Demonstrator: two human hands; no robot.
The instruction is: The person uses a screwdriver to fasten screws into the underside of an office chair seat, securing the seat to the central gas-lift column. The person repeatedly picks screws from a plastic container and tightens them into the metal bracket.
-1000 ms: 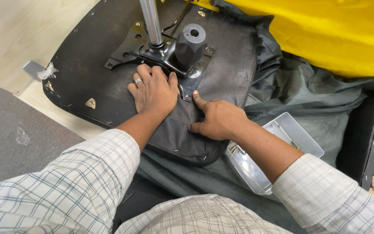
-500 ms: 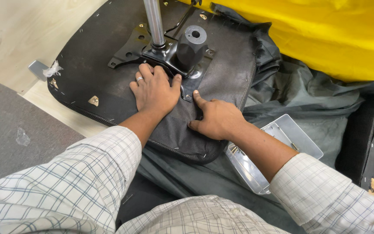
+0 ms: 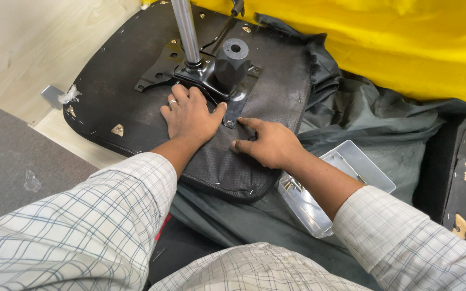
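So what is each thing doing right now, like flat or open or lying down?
Left hand: open, palm flat on the chair seat.
Right hand: fingers curled, forefinger pointing at the metal plate.
Chair seat: lying upside down, underside facing up.
Metal plate: fixed on the seat.
Metal pole: standing up from the plate.
Clear tray: open, small metal bits inside.
Grey cloth: crumpled.

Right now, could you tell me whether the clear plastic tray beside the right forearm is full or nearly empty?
Nearly empty. The clear plastic tray shows bare bottom, with only a few small metal pieces at its near end.
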